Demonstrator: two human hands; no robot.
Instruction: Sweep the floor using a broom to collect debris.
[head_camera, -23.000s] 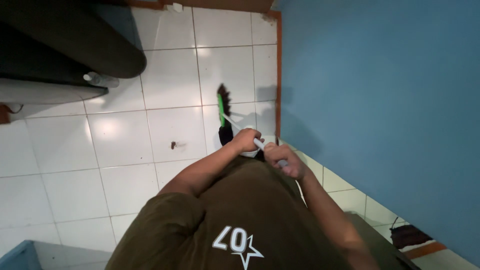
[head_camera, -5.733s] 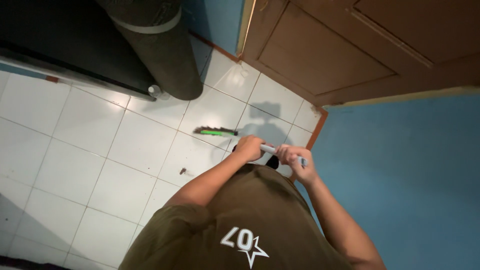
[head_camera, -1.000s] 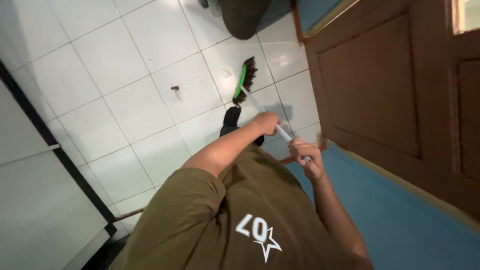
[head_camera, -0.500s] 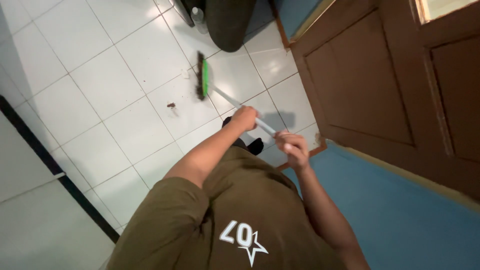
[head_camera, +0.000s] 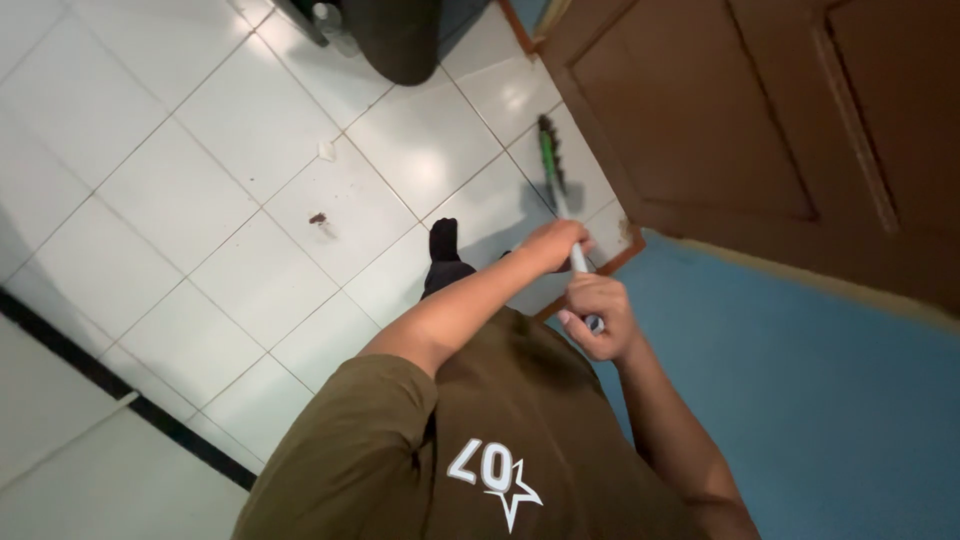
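Here, left hand (head_camera: 553, 243) and right hand (head_camera: 598, 318) both clenched around a pale broom handle (head_camera: 577, 258), stacked for leverage; beyond the grip, green broom head (head_camera: 549, 155) down on white tiles (head_camera: 200, 200) beside a brown door (head_camera: 720, 120). Farther out, a clear bottle (head_camera: 334, 22), label unreadable.

Green-headed broom (head_camera: 553, 170), dark bristles on tile, beside door

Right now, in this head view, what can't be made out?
- Broom handle: its middle and top are hidden inside the left hand and right hand.
- Broom head: bristles blurred.
- Dark speck on the floor tiles: too small to identify.
- Dark rounded object: cut off by the top edge.
- Wooden door: cut off by the top and right edges.
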